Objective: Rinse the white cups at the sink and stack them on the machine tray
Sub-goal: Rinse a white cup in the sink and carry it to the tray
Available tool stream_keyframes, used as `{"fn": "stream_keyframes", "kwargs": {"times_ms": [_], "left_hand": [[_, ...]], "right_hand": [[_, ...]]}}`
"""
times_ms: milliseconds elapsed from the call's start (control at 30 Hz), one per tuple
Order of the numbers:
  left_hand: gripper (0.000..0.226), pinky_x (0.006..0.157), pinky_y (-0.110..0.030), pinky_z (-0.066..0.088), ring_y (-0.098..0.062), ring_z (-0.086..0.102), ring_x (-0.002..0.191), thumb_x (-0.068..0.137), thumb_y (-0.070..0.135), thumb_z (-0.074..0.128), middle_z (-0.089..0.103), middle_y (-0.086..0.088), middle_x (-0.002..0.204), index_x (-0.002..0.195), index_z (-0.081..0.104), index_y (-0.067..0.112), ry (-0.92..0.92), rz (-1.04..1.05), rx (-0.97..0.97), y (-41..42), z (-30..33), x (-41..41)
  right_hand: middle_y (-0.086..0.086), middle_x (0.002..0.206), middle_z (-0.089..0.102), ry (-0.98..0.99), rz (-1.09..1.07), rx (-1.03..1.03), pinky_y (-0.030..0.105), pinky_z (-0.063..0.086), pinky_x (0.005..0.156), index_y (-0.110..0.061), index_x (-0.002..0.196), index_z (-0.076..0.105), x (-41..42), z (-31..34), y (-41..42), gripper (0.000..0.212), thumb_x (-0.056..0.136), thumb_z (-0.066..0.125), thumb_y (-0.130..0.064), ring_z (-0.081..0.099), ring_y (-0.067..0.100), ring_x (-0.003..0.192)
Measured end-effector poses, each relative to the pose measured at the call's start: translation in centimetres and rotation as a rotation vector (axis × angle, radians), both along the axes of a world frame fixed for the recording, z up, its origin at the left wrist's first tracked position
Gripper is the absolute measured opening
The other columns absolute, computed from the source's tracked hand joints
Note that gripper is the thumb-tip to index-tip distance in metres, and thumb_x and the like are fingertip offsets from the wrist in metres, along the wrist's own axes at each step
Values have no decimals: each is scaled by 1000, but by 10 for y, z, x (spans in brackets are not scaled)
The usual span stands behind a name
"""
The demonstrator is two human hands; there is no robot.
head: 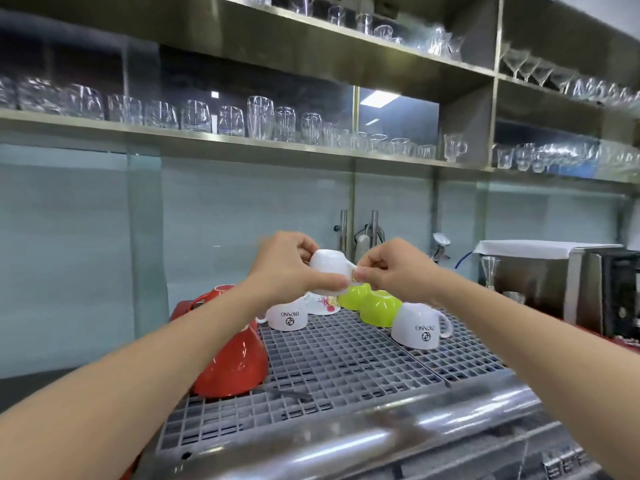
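A small white cup (329,268) is held upside down in the air above the back of the grey grid tray (339,362) on top of the machine. My left hand (287,268) grips its body from the left, and my right hand (391,271) pinches its handle side. Two white logo cups stand upside down on the tray: one at the back left (289,318), one at the right (419,327).
Two lime-green cups (374,304) and a flowered cup (323,304) sit upside down at the tray's back. A red cup stack (235,362) stands on the tray's left edge. Steel shelves of glasses (259,116) hang overhead. A steel appliance (588,289) stands to the right.
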State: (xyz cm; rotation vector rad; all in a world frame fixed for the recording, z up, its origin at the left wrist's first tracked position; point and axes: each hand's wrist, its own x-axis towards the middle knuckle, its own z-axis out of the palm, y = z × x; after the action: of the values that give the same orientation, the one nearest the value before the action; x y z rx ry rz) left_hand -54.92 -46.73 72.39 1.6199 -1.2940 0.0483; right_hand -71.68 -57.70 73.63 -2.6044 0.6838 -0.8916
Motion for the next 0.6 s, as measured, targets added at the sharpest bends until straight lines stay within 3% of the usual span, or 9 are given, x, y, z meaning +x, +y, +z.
{"fn": "stream_keyframes", "kwargs": {"times_ms": [100, 233, 333, 433, 500, 600], "left_hand": [[66, 71, -43, 62, -20, 74, 79, 28, 57, 87, 77, 1, 78, 80, 69, 21, -28, 27, 29, -18, 0, 11], [61, 69, -43, 61, -22, 74, 80, 33, 50, 93, 77, -2, 80, 80, 68, 20, -29, 69, 66, -42, -4, 21], [57, 66, -39, 59, -20, 70, 72, 37, 48, 95, 76, -2, 79, 78, 69, 19, -54, 111, 94, -60, -7, 25], [56, 61, -38, 54, -16, 60, 64, 42, 48, 96, 76, -7, 79, 79, 72, 13, -83, 163, 134, -75, -10, 26], [59, 56, -34, 48, -16, 57, 61, 43, 49, 96, 77, -11, 80, 80, 74, 9, -89, 172, 158, -78, -14, 28], [61, 54, -32, 44, -15, 55, 59, 41, 54, 95, 75, -9, 73, 77, 75, 9, -91, 175, 206, -86, -20, 29]], "right_hand": [[-1, 62, 62, 43, -24, -35, 16, 42, 52, -10, 83, 75, 12, 0, -16, 17, 89, 68, -24, 51, 9, 54], [0, 59, 58, 82, -6, -59, 15, 38, 48, -16, 72, 70, 29, -2, -42, 17, 89, 68, -21, 47, 8, 53], [-4, 56, 56, 124, 15, -88, 12, 36, 46, -21, 65, 66, 39, -4, -65, 23, 88, 70, -21, 45, 4, 50], [-3, 56, 59, 168, 33, -103, 6, 34, 41, -18, 70, 70, 44, -6, -79, 16, 86, 72, -21, 45, 1, 46], [-1, 57, 60, 216, 26, -109, 10, 38, 45, -12, 77, 75, 47, -7, -84, 13, 85, 72, -22, 46, 1, 44], [-6, 54, 59, 323, 0, -126, 23, 44, 64, -12, 84, 77, 49, -10, -90, 17, 84, 72, -28, 53, 10, 58]]}}
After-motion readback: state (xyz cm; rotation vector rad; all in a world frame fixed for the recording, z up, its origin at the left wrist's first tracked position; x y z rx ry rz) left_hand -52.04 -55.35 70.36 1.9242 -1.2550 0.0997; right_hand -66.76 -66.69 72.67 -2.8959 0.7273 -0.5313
